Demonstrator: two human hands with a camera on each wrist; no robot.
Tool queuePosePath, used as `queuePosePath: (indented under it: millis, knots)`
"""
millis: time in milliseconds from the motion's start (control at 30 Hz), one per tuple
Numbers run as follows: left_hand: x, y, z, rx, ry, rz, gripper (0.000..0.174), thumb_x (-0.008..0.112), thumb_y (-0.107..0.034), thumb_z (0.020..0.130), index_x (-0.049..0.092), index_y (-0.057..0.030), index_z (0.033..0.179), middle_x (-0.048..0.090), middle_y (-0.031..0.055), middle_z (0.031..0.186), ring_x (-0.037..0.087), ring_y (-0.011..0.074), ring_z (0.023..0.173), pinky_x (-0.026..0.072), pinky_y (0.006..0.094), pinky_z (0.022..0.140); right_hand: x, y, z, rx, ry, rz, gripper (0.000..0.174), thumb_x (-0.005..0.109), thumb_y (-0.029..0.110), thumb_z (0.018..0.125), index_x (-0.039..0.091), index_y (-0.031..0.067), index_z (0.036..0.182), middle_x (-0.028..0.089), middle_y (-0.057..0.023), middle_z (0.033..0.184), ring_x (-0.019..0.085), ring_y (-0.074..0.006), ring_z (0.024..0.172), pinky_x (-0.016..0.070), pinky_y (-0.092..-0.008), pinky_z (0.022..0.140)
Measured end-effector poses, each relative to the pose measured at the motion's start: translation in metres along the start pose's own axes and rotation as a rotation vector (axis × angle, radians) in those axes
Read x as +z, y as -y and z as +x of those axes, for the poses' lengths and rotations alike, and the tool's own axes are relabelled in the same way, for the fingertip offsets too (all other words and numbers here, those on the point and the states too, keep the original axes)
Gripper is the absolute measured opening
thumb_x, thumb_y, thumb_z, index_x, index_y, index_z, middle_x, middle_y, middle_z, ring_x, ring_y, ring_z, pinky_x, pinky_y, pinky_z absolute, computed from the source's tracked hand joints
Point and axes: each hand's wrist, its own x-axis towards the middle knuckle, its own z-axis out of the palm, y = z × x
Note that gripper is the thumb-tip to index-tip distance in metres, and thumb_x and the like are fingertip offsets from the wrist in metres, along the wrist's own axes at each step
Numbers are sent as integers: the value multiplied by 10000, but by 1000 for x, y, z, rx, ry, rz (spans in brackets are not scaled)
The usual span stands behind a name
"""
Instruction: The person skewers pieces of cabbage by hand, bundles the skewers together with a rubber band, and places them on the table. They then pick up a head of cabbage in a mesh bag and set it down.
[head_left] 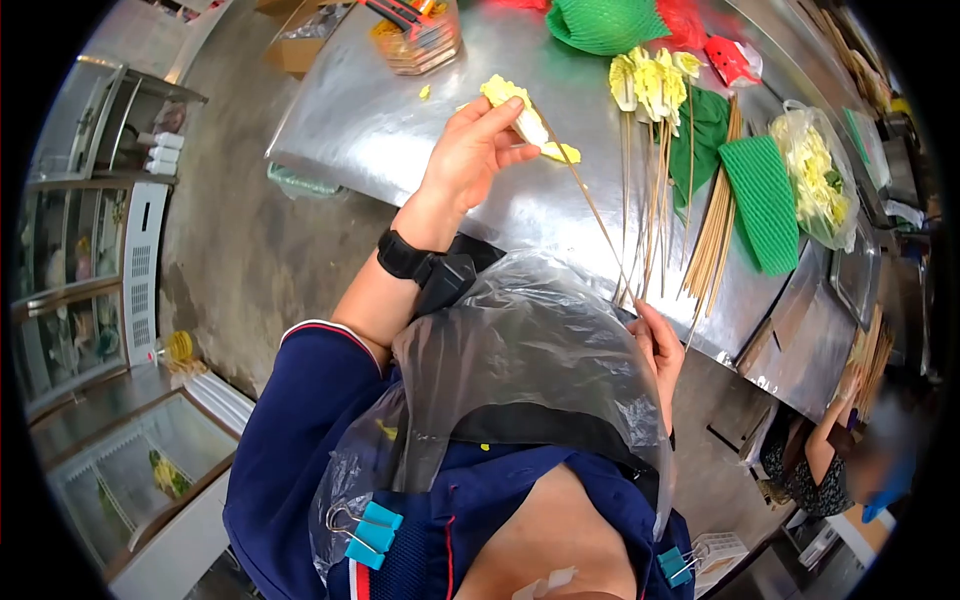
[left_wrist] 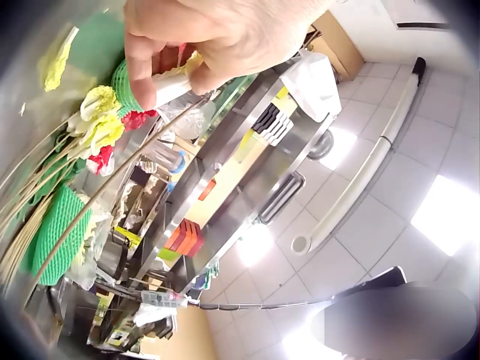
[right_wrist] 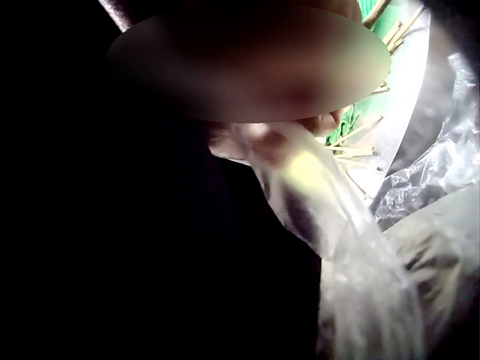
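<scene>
Partly, the left hand [head_left: 468, 152] hides its yellow leaf [head_left: 529, 122].

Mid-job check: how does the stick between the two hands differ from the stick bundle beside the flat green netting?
The held stick is single; the stick bundle has many. The held stick slants between the left hand and right hand; the stick bundle lies on the metal table. The held stick has a yellow leaf by its far end; the stick bundle shows none. Both look thin and brownish.
</scene>
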Motion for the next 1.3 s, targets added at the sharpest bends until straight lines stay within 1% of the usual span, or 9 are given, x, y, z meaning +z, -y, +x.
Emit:
queuePosePath:
  millis: [267, 367, 467, 567, 633, 900, 967, 1067, 1300]
  knots:
    - [-18, -13, 5, 89, -15, -14, 161, 522, -228, 911, 556, -90, 986, 621, 29, 921, 609, 145, 822, 514, 335, 751, 2, 0, 4, 27, 16, -55, 265, 543, -40, 830, 616, 2, 1081, 566, -29, 780, 519, -76, 701, 437, -207, 648]
    - [-16, -17, 3, 112, -11, 36, 184, 524, -227, 910, 555, -74, 1007, 623, 36, 933, 612, 148, 826, 516, 333, 755, 5, -1, 4, 51, 0, -18, 250, 548, -26, 835, 618, -2, 1073, 571, -24, 777, 517, -74, 700, 425, -203, 645]
    - [-12, -14, 4, 175, -68, 89, 221, 569, -242, 884, 579, -27, 939, 615, 54, 863, 605, 159, 783, 532, 298, 696, 4, -2, 3, 95, 5, -19, 234, 556, -11, 838, 621, -6, 1063, 580, -25, 771, 516, -72, 702, 414, -200, 642]
    - [-12, -12, 3, 237, -73, 214, 223, 594, -229, 868, 591, -14, 926, 616, 58, 859, 606, 148, 784, 533, 291, 695, 2, -2, 2, 122, 14, -8, 222, 560, 2, 842, 624, -8, 1055, 585, -24, 770, 512, -69, 704, 407, -198, 637]
    - [-9, -12, 1, 190, -57, 204, 229, 606, -226, 859, 595, -6, 921, 616, 60, 856, 608, 145, 776, 534, 287, 694, 4, -1, 1, 94, -2, 15, 216, 558, 10, 847, 625, -9, 1052, 585, -19, 770, 505, -62, 704, 403, -194, 632]
    - [-1, -2, -6, 159, -14, 200, 242, 601, -217, 860, 575, 9, 944, 624, 83, 861, 626, 160, 755, 542, 280, 669, 6, 0, -4, 355, 82, 306, 231, 548, 45, 883, 603, 2, 1104, 580, 39, 832, 476, -15, 711, 377, -161, 619]
    - [-1, -3, -4, 190, -27, 164, 241, 584, -217, 869, 567, 9, 952, 626, 93, 869, 632, 169, 753, 544, 277, 654, 9, -2, 0, 357, 102, 333, 236, 547, 50, 887, 598, 6, 1113, 580, 43, 837, 473, -11, 708, 374, -157, 615]
    - [0, -11, -5, 106, 20, 126, 210, 562, -218, 881, 581, -23, 956, 625, 58, 881, 628, 153, 753, 544, 306, 675, 4, -2, -2, 363, 111, 331, 236, 548, 58, 889, 598, 9, 1115, 580, 44, 835, 471, -9, 703, 372, -154, 611]
    - [0, -15, -5, 19, 38, 109, 206, 553, -215, 882, 585, -24, 950, 625, 64, 874, 629, 153, 740, 543, 288, 658, 6, -12, -4, 348, 97, 389, 239, 553, 77, 892, 596, 13, 1119, 587, 41, 845, 477, -11, 700, 383, -158, 610]
